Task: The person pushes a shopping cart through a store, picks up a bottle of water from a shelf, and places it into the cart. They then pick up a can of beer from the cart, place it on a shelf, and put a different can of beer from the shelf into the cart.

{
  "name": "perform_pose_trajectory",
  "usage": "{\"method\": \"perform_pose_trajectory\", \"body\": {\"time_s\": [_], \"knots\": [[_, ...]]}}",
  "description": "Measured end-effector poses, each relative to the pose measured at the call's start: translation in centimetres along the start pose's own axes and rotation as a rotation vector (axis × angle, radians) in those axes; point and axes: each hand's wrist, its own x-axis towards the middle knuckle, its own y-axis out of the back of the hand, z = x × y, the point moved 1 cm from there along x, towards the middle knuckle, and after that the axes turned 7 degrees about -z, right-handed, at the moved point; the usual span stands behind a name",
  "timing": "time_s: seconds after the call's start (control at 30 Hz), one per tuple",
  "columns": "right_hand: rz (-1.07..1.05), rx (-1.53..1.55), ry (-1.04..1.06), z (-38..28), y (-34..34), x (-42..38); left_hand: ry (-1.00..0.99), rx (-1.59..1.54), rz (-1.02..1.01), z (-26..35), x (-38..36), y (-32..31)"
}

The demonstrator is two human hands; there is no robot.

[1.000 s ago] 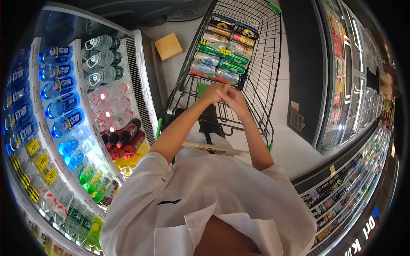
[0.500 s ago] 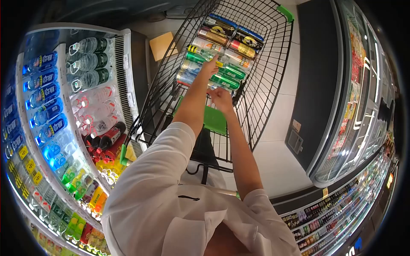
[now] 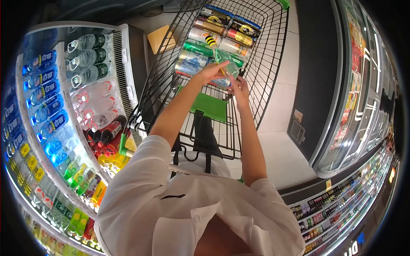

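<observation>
A clear greenish bottle (image 3: 225,59) with a yellow-and-black striped neck is held tilted over the shopping cart (image 3: 273,64). My left hand (image 3: 211,72) grips its side, thumb across the bottle. Around its lower end, my right hand (image 3: 240,90) has its fingers closed. Beneath them in the cart lie rows of drinks on their sides: green cans (image 3: 197,47), white-and-orange cans (image 3: 204,35), brown cans (image 3: 209,25) and black cans (image 3: 215,15). Closest to me are blue-and-white cans (image 3: 188,67), partly hidden by my hands.
On the left stands a lit drinks shelf with large water bottles (image 3: 92,57) and blue-labelled bottles (image 3: 45,83). A cardboard piece (image 3: 161,39) lies on the floor beside the cart. At the right is a glass-fronted cooler (image 3: 341,128). The cart's green flap (image 3: 209,106) is nearest me.
The striped-neck bottle has been lifted off the green cans and turned, its base drawn toward me. My right hand has come up to hold it too.
</observation>
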Motion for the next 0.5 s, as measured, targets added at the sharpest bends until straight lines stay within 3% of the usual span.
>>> {"method": "perform_pose_trajectory", "body": {"time_s": [0.1,0.13,0.2,0.27,0.3,0.33,0.4,0.43,0.47,0.5], "knots": [[-0.207,-0.038,0.184,-3.5,-0.5,-2.3,-0.061,0.07,-0.075,0.8,-5.7,-3.3],[-0.234,-0.114,0.155,-5.4,-0.8,-4.0,-0.111,0.099,-0.097,1.4,-8.0,-4.8],[-0.213,-0.282,0.305,-6.0,-0.7,-6.2,-0.159,0.153,-0.091,2.7,-12.3,-7.1],[-0.284,-0.261,0.313,-8.8,-1.8,-10.2,-0.421,0.514,0.115,2.1,-14.5,-7.4],[-0.361,-0.241,0.313,-10.4,-2.5,-12.2,-0.477,0.56,0.09,3.0,-16.9,-8.4],[-0.364,-0.246,0.322,-11.3,-3.0,-13.9,-0.487,0.56,0.091,3.5,-18.9,-9.0],[-0.533,0.138,0.1,-12.6,-4.4,-16.8,-0.586,0.476,0.073,4.5,-22.6,-9.5],[-0.54,0.134,0.109,-12.9,-5.2,-18.0,-0.504,0.439,0.1,5.5,-24.3,-9.0],[-0.619,0.199,0.092,-13.3,-6.0,-19.1,-0.592,0.08,0.047,5.9,-25.8,-9.7],[-0.699,0.262,0.072,-13.5,-6.7,-20.0,-0.556,0.019,0.009,6.8,-27.2,-9.2]]}}
